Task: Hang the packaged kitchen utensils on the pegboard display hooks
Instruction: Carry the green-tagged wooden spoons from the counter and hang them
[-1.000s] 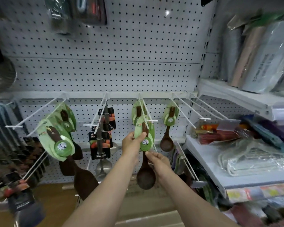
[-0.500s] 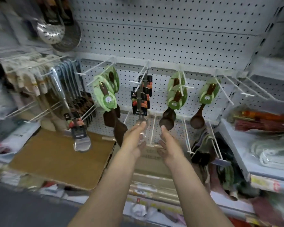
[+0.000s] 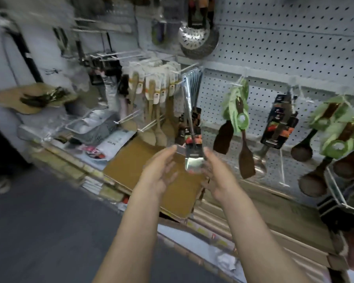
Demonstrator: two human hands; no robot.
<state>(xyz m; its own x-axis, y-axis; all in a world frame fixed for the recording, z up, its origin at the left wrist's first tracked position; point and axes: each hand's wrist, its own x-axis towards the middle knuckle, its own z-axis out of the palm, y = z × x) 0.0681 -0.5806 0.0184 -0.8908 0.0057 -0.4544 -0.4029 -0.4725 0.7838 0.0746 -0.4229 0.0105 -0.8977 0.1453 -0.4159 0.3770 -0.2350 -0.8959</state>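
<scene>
Both hands are reaching toward a shiny steel spatula with a black-and-red label card [image 3: 190,127], which is hanging from a white hook on the white perforated pegboard [image 3: 294,43]. The left hand [image 3: 161,170] and right hand [image 3: 217,176] are flanking the spatula's blade with fingers spread and relaxed, gripping nothing; whether the fingertips are touching it is unclear through the blur. Dark wooden spoons in green packaging [image 3: 238,111] are hanging just to the right.

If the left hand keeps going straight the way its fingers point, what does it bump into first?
Probably the metal spatula hanging just past the fingertips of the left hand, at its blade and black label card. Depth is blurry, so the hand could also slip past on the near side.
</scene>
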